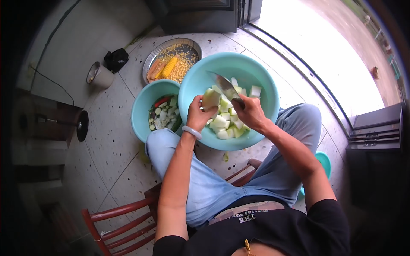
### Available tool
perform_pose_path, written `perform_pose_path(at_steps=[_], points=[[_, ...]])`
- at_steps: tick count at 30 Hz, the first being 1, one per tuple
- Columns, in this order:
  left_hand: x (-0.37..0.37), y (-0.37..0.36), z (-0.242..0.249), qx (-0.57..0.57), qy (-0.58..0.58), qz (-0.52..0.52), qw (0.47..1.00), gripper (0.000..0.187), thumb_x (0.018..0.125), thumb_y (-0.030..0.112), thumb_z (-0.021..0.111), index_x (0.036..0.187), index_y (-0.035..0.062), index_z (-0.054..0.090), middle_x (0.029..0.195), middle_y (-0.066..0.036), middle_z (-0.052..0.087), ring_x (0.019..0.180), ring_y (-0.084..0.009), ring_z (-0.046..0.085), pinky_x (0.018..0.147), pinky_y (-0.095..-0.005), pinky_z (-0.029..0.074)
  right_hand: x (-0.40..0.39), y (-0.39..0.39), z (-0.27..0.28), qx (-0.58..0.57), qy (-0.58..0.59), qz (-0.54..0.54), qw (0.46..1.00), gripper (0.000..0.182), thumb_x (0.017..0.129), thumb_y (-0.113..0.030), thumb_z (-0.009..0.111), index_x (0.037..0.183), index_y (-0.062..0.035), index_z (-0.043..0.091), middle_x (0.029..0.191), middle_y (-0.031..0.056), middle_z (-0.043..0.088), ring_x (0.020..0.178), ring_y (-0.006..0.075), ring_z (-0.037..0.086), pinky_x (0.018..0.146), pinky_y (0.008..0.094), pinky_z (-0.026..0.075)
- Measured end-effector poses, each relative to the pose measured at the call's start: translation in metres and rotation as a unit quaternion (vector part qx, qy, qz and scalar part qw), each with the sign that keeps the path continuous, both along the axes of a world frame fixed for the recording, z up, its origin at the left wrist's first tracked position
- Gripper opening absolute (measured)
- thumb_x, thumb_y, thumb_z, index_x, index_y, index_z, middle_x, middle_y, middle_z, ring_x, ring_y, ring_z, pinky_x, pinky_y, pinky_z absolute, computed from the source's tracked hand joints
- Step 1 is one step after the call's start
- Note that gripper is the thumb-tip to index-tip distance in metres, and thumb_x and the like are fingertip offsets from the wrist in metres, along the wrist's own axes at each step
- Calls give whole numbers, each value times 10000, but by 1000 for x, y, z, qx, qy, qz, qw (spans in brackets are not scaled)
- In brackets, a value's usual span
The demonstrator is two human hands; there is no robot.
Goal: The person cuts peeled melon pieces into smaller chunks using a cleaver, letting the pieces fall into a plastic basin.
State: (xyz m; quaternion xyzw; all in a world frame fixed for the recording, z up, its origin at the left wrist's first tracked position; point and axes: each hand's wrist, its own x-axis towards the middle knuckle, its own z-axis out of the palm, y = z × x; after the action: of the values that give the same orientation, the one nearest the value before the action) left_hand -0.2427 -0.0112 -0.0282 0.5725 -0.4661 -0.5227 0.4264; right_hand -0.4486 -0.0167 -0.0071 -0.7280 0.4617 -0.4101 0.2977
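My left hand (pixel 200 113) is closed around a pale green piece of gourd (pixel 211 98), held over the large turquoise basin (pixel 194 72). In my right hand (pixel 251 113) is a kitchen knife (pixel 226 86), gripped by its dark handle, its broad blade slanting up and left beside the gourd piece. Below both hands, several cut gourd chunks (pixel 225 123), white with light green skin, lie heaped in the basin.
Left of the basin stands a smaller turquoise basin (pixel 139 112) with cut vegetables. Behind it, a round metal tray (pixel 188 48) holds corn kernels and cobs. A white bin (pixel 101 77) and black bag (pixel 116 59) sit by the wall. An open doorway (pixel 307 55) lies right.
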Motion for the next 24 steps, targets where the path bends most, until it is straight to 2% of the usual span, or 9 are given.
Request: perform_pose_path(at_steps=[1,4,5,8,11,17,20,23,24], points=[[-1,-1,-4,-4,-1,4,1000,519,719,85,811,1130,-13,510,1008,-126,650,869,-181,651,719,-276,556,-2,2,2,-25,9,17,1000,59,847,-65,622,886,-22,614,657,203,603,599,398,601,548,437,487],[-3,-2,-4,-6,27,-6,1000,541,730,88,820,1140,-26,486,1055,-125,632,873,-195,659,686,-308,582,1,7,0,-78,-6,46,996,77,851,-67,621,923,-39,623,680,195,613,598,388,607,539,432,485],[-3,-2,-2,2,35,0,999,524,702,79,834,1088,-47,503,1025,-136,645,875,-199,662,723,-304,577,2,7,0,-97,1,55,994,112,856,-69,618,966,-51,624,698,188,622,596,375,616,526,426,484],[-3,1,5,0,25,-8,1000,478,701,74,834,1049,-38,527,983,-132,662,873,-193,663,760,-287,566,0,6,0,-90,46,65,993,132,858,-75,613,987,-48,619,687,182,620,593,373,618,527,430,487],[-4,1,5,0,40,-6,999,465,693,45,820,1040,-48,525,942,-133,663,832,-163,661,718,-252,557,1,7,0,-110,34,56,992,130,860,-79,610,986,-50,618,677,175,617,594,370,618,527,434,487],[-4,0,1,-1,55,7,998,440,701,12,798,1047,-59,536,944,-128,665,824,-166,662,727,-257,559,1,10,2,-110,38,58,991,125,859,-81,598,980,-54,611,674,180,612,616,376,620,541,447,488],[1,0,6,7,52,-10,999,474,701,11,798,1088,-71,536,972,-128,664,855,-172,661,763,-274,559,-1,4,-8,-45,138,58,988,107,855,-91,574,942,-47,616,674,197,609,636,398,620,563,471,488],[4,0,-3,-32,44,-32,998,504,710,7,792,1135,-69,531,1021,-133,655,908,-178,655,800,-292,554,-1,-5,-17,10,204,51,978,117,839,-98,551,902,-29,621,691,218,614,658,423,617,597,495,490],[0,3,6,-30,79,-36,996,506,714,2,788,1143,-65,530,1035,-137,651,921,-178,651,809,-293,552,-3,-11,-25,27,203,33,978,121,834,-99,550,895,-22,621,696,225,615,663,424,618,608,497,491]])
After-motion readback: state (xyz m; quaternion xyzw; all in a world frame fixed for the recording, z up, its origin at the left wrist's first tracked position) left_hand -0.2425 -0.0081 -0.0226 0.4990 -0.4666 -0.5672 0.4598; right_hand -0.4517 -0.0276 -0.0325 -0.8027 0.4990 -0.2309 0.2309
